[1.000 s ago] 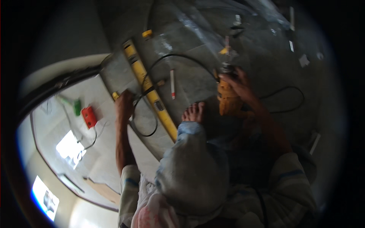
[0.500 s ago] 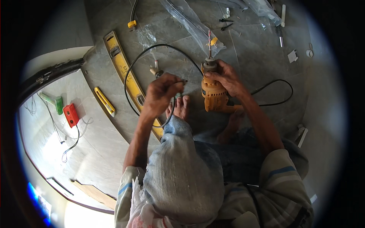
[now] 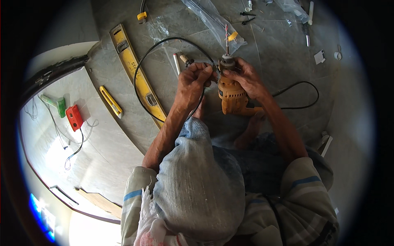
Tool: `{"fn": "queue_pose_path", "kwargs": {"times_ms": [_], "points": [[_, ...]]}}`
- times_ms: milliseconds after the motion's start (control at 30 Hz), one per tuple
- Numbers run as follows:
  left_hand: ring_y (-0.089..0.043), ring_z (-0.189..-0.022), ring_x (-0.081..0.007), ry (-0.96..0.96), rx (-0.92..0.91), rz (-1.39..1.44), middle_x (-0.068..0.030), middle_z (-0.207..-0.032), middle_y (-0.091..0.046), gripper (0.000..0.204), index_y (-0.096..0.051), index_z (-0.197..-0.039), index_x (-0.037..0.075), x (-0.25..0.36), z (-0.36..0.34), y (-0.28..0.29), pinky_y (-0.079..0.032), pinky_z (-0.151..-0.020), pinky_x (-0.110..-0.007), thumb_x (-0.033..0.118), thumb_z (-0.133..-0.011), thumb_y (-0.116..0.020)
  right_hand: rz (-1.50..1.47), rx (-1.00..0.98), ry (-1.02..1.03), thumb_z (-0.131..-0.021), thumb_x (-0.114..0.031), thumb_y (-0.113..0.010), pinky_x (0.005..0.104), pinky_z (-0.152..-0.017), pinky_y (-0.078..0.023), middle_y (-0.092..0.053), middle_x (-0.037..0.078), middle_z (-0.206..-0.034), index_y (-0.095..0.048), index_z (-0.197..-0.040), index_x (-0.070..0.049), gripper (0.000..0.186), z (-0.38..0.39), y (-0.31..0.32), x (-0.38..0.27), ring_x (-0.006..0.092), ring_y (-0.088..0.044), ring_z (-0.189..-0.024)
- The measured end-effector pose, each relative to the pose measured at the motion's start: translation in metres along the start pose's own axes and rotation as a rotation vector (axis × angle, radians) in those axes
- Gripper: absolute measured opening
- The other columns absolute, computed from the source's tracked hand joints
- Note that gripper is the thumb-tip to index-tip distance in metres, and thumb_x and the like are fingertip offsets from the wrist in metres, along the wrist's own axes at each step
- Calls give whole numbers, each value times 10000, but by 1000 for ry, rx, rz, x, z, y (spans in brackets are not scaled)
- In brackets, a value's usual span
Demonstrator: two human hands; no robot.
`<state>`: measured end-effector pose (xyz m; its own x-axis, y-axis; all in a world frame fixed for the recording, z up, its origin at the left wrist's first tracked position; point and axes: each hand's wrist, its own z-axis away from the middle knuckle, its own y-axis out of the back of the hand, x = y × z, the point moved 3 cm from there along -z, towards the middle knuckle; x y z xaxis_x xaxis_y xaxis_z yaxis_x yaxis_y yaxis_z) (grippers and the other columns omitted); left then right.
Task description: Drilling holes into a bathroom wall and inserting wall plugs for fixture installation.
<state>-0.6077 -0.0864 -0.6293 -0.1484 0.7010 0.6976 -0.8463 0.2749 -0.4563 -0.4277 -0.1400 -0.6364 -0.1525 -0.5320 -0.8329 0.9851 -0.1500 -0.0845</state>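
An orange power drill [image 3: 233, 98] is held upright with its bit pointing away from me. My right hand [image 3: 247, 80] wraps round its front end, fingers and thumb at the grey chuck [image 3: 227, 62]. A long bit [image 3: 227, 39] with a reddish twisted part sits in the chuck. My left hand [image 3: 191, 84] is closed in a pinch just left of the chuck, on a small dark metal piece [image 3: 214, 68] mostly hidden by the fingers. A black cable [image 3: 141, 59] makes a wide loop round the left hand, over a yellow spirit level [image 3: 133, 67].
On the floor lie a yellow utility knife [image 3: 111, 101], a white stick [image 3: 176, 63], clear plastic wrapping [image 3: 213, 22] and black screws [image 3: 247, 18]. A red socket box [image 3: 74, 117] and a green tool [image 3: 60, 106] are at the left. More cable [image 3: 318, 95] curls at the right.
My left hand has moved right and away from me, bringing the small dark piece up beside the chuck. My right hand still grips the drill, nearly in place.
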Motion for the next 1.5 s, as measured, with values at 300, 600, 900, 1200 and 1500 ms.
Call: {"fn": "queue_pose_path", "kwargs": {"times_ms": [300,600,900,1200,1500], "points": [[-574,-697,-94,106,-20,-19,-57,-844,-673,195,-623,-987,-19,5,-8,0,-451,-640,-222,172,-951,-605,-66,8,3,-820,-105,-771,288,-847,-524,-636,70,-1025,-534,-1134,30,416,8,-12,-3,135,-619,-949],[-633,-722,-128,358,-124,142,-103,-858,-670,182,-610,-980,-34,11,-16,8,-509,-591,-210,145,-946,-618,-28,-6,55,-786,-134,-812,293,-814,-530,-631,82,-997,-503,-1050,2,429,13,-10,-5,128,-623,-923],[-669,-762,-173,619,-223,425,-123,-899,-658,195,-584,-1021,-42,4,-19,29,-601,-675,-214,147,-973,-570,34,-49,84,-825,-93,-769,308,-878,-505,-576,56,-1051,-445,-1083,-25,420,24,-27,-2,122,-583,-1019],[-657,-632,-214,651,-266,22,-139,-772,-666,337,-594,-940,-16,21,-28,20,-528,-490,-264,309,-990,-519,-19,-130,215,-876,-105,-697,243,-749,-465,-561,15,-990,-467,-1167,-44,376,20,-25,-12,87,-529,-821],[-469,-389,-241,888,37,-169,-81,-500,-461,679,-515,-666,76,-14,-49,-10,-377,-351,-355,608,-966,-217,-192,34,51,-909,-91,-601,300,-609,-525,-637,104,-839,-499,-1152,31,290,3,-39,12,185,-658,-733]]}}
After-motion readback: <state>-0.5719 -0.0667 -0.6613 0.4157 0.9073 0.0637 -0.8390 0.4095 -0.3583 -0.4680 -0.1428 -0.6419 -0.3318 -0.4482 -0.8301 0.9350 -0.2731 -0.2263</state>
